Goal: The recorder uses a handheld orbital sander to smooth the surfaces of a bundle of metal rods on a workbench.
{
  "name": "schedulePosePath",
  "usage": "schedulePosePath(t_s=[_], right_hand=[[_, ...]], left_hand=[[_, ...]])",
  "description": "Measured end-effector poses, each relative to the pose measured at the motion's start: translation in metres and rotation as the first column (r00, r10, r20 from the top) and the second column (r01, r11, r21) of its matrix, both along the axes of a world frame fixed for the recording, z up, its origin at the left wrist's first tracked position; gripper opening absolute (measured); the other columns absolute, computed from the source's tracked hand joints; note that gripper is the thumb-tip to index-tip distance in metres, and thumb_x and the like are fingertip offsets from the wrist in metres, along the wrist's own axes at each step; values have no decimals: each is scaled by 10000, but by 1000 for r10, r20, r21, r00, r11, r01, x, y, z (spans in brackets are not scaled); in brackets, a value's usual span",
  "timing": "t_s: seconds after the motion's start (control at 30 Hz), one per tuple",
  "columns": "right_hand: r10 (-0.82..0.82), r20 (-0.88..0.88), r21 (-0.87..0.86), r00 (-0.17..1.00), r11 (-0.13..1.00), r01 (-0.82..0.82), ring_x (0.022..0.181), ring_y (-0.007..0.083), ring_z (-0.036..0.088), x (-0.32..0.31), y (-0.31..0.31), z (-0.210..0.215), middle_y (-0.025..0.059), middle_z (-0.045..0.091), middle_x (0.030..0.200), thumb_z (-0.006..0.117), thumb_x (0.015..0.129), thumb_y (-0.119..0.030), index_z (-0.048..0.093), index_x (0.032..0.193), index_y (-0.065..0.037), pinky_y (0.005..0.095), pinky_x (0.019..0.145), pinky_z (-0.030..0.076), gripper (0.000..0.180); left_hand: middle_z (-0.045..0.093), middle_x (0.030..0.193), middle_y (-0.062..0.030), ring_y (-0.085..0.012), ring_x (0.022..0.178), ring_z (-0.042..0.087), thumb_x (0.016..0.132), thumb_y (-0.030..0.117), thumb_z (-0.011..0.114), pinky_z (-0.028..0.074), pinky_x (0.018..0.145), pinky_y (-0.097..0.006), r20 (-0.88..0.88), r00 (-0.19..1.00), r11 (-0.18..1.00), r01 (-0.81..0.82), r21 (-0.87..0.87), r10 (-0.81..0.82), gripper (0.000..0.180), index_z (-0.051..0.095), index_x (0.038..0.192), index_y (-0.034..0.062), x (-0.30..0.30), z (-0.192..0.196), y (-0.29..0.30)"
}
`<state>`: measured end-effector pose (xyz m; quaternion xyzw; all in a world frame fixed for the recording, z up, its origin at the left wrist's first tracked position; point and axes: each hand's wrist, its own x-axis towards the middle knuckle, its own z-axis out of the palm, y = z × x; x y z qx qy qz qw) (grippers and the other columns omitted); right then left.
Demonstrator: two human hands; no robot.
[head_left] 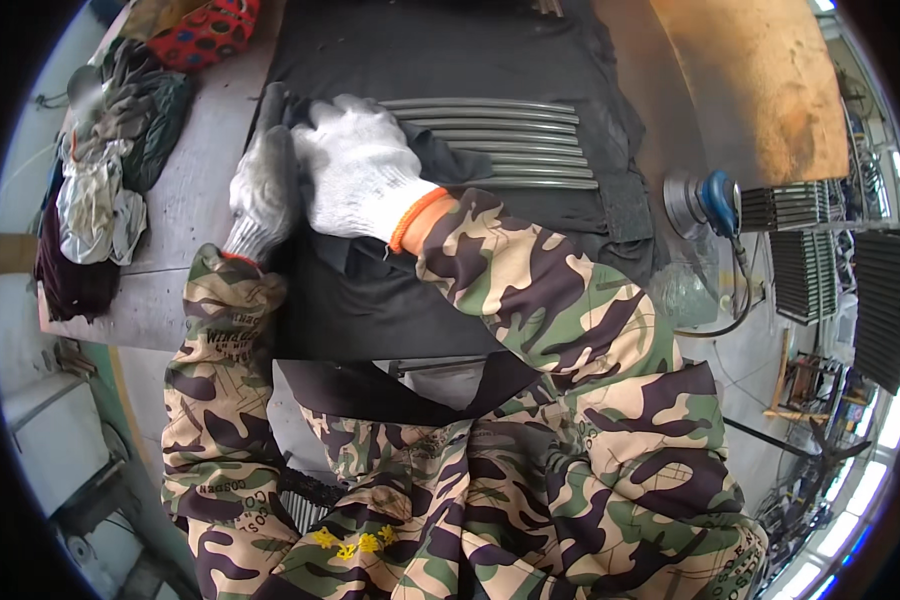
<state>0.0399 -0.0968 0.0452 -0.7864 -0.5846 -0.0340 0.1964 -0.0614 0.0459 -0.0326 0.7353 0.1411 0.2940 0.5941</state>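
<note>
A row of slim grey metal rods (530,143) lies side by side on a black cloth (420,50) spread over the table. My right hand (358,168), in a white knit glove with an orange cuff, is bent over the rods' left ends. A loose fold of dark cloth (450,158) comes out from under it across the rods. My left hand (265,185), in a greyer, soiled glove, stands on edge just left of the right one, its fingers stretched away from me along the cloth's left side. Its palm and the rod ends are hidden.
At the left lies a heap of rags and used gloves (110,170), with a red patterned cloth (210,32) behind it. A blue-topped sander (705,200) with a hose rests at the right, beside a brown board (760,80). Stacks of dark metal bars (805,275) stand farther right.
</note>
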Motion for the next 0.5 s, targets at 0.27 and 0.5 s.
schedulePosePath(t_s=[0.27,0.5], right_hand=[[-110,-63,43,992,993,113,998,350,735,46,-61,-4,137,745,1022,753,837,-373,765,1006,-112,488,804,606,311],[-330,101,70,938,943,325,1057,365,724,115,-150,-5,141,756,1107,707,843,-360,736,1104,-174,493,928,601,322]], left_hand=[[429,1660,-306,-467,1524,435,1119,418,482,374,1249,-508,-306,930,636,112,763,202,719,336,1675,-13,2,18,-3],[370,1688,-325,-529,1566,325,1067,440,560,282,1301,-542,-386,863,468,206,859,327,742,402,1634,-10,17,32,-19]])
